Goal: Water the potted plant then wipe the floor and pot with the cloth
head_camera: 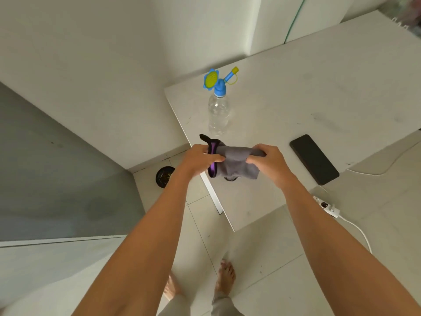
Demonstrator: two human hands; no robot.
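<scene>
At frame centre: both hands grip one cloth (237, 164) above the near corner of the white table (307, 92).
Left hand (200, 159): fingers closed on the cloth's left end, at its purple-and-black edge.
Right hand (271, 161): fingers closed on the cloth's upper right edge.
Cloth: grey, bunched, stretched between the hands.
Bottle (218, 110): clear plastic, upright on the table just above the cloth; contents cannot be determined; blue sprinkler cap (215, 82) with yellow rose fitted.
Pot (164, 176): dark, round, on the floor (262, 258) at centre left, beside the left wrist; contents unclear.
Phone (314, 159): black, flat on the table, centre right.
</scene>
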